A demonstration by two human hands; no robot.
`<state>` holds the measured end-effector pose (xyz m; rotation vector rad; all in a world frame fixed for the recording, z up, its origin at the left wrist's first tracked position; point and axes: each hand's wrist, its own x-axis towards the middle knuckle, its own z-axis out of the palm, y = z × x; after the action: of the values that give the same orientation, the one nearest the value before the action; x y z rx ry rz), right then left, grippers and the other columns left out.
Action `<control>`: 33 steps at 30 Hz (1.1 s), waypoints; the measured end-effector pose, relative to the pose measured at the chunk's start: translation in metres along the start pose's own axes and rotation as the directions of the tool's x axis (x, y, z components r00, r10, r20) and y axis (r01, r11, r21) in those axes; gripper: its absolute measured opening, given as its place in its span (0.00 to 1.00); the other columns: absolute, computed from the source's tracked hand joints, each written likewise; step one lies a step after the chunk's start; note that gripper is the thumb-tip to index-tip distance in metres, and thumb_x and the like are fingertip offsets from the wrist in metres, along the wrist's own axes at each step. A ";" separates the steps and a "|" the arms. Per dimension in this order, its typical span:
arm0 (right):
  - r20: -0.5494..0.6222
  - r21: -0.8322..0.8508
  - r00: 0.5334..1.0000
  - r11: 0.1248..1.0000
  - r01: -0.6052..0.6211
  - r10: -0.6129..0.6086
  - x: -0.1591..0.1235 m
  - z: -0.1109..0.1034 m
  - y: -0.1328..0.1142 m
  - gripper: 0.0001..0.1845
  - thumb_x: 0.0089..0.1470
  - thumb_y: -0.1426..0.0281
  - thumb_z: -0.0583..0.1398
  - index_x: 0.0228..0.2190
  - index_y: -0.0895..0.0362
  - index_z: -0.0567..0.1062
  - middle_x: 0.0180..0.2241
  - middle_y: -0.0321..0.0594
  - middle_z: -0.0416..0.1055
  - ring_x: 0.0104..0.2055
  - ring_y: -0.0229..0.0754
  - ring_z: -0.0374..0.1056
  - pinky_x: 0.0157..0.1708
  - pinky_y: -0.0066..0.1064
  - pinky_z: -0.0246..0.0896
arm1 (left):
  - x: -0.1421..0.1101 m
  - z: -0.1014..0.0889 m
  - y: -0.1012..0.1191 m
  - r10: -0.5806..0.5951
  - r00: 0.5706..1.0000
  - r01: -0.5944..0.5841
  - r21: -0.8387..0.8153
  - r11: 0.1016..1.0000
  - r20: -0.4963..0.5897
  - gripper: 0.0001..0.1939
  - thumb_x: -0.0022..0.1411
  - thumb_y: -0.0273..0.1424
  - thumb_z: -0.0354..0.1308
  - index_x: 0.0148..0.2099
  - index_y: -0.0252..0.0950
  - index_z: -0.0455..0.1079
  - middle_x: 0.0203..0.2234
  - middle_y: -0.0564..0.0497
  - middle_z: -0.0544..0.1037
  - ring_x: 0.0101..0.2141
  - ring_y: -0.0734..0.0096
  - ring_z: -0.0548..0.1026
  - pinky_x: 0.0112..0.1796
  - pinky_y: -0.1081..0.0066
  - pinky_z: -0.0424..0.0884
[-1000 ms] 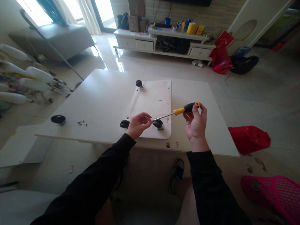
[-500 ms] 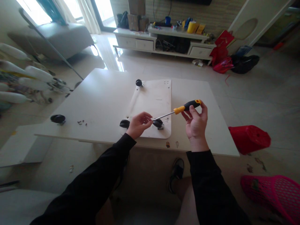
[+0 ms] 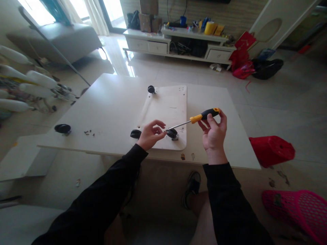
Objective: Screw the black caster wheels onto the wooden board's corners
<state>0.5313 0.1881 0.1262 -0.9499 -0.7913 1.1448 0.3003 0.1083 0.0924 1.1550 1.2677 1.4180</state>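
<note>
In my right hand (image 3: 215, 131) is a screwdriver (image 3: 196, 118) with a black and yellow handle, its shaft slanting down to the left. The fingers of my left hand (image 3: 153, 134) pinch at the shaft's tip; what they hold there is too small to make out. Below the tip, a black caster (image 3: 172, 133) stands on the near right corner of a white board (image 3: 166, 105). Another caster (image 3: 135, 133) is at the near left corner, partly behind my left hand, and a third caster (image 3: 151, 89) at the far left. The far right corner shows only small holes.
The board lies on a white table (image 3: 112, 98). Left on the table are a loose caster (image 3: 62, 128) and several small screws (image 3: 89, 132). A red bucket (image 3: 273, 151) and a pink basket (image 3: 296, 211) are on the floor to the right.
My left hand's index finger has lifted slightly from the screwdriver tip, opening a little gap above the thumb. The screwdriver and my right hand have barely moved.
</note>
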 end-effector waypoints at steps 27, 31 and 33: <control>0.190 -0.186 0.904 0.890 0.416 -0.383 -0.037 0.040 -0.024 0.29 0.55 0.60 0.71 0.57 0.40 0.75 0.52 0.40 0.74 0.51 0.48 0.77 0.49 0.46 0.79 | -0.009 0.004 -0.012 0.026 0.981 -0.101 0.399 0.911 0.191 0.21 0.55 0.22 0.64 0.52 0.38 0.74 0.43 0.51 0.78 0.24 0.79 0.72 0.29 0.73 0.70; 0.199 -0.209 0.925 0.909 0.362 -0.323 -0.039 0.043 -0.020 0.30 0.54 0.58 0.71 0.58 0.39 0.75 0.55 0.40 0.73 0.54 0.50 0.76 0.51 0.48 0.79 | -0.009 0.004 -0.012 0.028 0.979 -0.107 0.394 0.913 0.201 0.19 0.57 0.22 0.64 0.51 0.37 0.74 0.44 0.50 0.77 0.25 0.79 0.73 0.30 0.72 0.72; 0.247 -0.214 0.920 0.909 0.357 -0.303 -0.040 0.043 -0.017 0.30 0.56 0.57 0.70 0.59 0.38 0.73 0.56 0.39 0.73 0.54 0.49 0.76 0.54 0.47 0.79 | -0.009 0.004 -0.012 0.033 0.979 -0.111 0.393 0.913 0.201 0.19 0.57 0.22 0.64 0.51 0.38 0.74 0.44 0.50 0.76 0.25 0.79 0.73 0.30 0.72 0.72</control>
<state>0.4896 0.1562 0.1576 -0.8698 -1.2457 0.8624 0.3058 0.1009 0.0799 1.5901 1.4294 1.0893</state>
